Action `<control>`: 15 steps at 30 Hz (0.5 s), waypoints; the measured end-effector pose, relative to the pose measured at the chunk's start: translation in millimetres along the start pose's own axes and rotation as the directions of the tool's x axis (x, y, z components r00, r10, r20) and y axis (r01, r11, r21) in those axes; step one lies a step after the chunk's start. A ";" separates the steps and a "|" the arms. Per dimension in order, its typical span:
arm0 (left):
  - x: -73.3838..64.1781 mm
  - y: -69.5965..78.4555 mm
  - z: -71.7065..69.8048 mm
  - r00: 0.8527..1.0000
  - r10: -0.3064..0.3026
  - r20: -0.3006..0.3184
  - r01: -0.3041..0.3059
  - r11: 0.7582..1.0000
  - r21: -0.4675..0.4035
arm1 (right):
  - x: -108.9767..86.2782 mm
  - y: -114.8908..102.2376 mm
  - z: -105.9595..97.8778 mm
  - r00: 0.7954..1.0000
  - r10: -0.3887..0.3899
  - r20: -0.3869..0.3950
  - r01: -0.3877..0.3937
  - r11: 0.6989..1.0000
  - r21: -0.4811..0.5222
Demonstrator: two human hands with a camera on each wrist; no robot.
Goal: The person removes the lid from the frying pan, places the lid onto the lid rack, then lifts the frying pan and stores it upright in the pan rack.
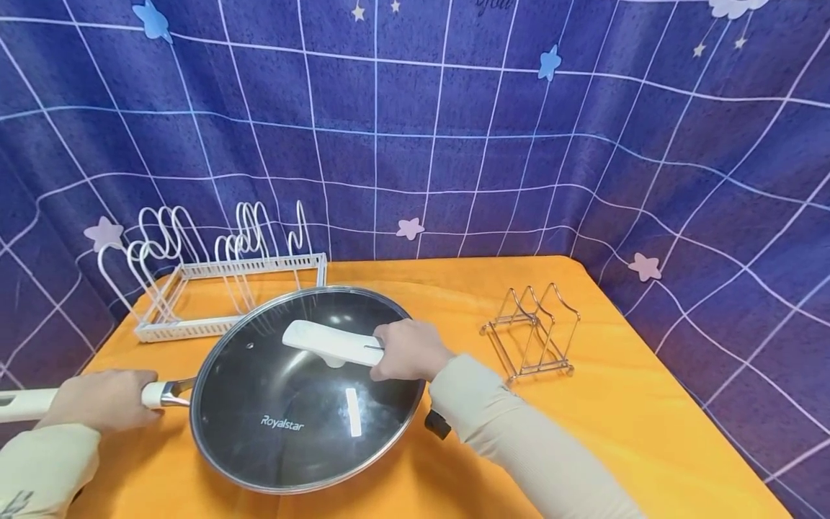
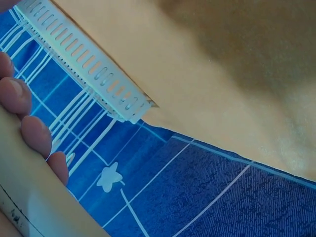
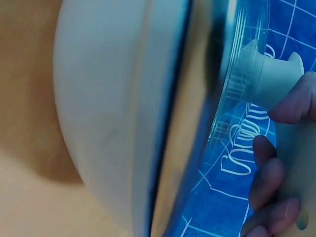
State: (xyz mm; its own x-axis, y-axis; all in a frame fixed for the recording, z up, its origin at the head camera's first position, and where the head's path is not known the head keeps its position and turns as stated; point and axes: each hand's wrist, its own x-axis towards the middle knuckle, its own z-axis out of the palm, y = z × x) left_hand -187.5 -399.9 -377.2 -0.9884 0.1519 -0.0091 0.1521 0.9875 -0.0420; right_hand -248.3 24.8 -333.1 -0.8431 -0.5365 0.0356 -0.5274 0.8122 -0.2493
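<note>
A wok with a cream handle (image 1: 155,394) is in front of me, its pale rounded side (image 3: 108,113) filling much of the right wrist view. Over it is a round dark glass lid (image 1: 305,404) lettered "Royalstar", with a long white handle (image 1: 333,342). My left hand (image 1: 104,398) grips the wok's handle at the left. My right hand (image 1: 410,349) holds the right end of the lid handle, fingers curled round it. Whether the lid rim touches the wok all the way round, I cannot tell. The wok's inside is hidden beneath the lid.
Behind the wok at the left stands a white rack (image 1: 189,330) with several looped dividers. A small metal wire rack (image 1: 538,368) is on the right of the orange tabletop (image 1: 622,404). A blue curtain (image 1: 402,158) with white lines hangs along the back and sides.
</note>
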 end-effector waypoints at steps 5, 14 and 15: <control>-5.2 -1.9 -0.2 1.000 0.001 -0.018 -0.001 1.000 0.003 | -1.5 -4.2 -1.8 1.000 0.003 0.005 -0.003 1.000 0.006; -7.1 1.0 -2.4 0.997 0.021 -0.071 -0.021 1.000 0.003 | -5.4 -3.8 -3.4 1.000 -0.011 -0.012 0.011 0.999 0.044; -7.1 2.2 -1.9 0.996 0.032 -0.078 -0.032 0.999 -0.003 | -6.4 -3.3 -3.2 1.000 -0.008 -0.011 0.009 0.999 0.044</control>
State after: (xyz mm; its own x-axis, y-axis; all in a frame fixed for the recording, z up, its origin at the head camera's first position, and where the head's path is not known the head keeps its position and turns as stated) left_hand -180.1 -398.8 -375.4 -0.9802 0.1859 0.0675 0.1837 0.9822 -0.0386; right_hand -241.5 26.3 -329.4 -0.8400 -0.5404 0.0486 -0.5295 0.7968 -0.2911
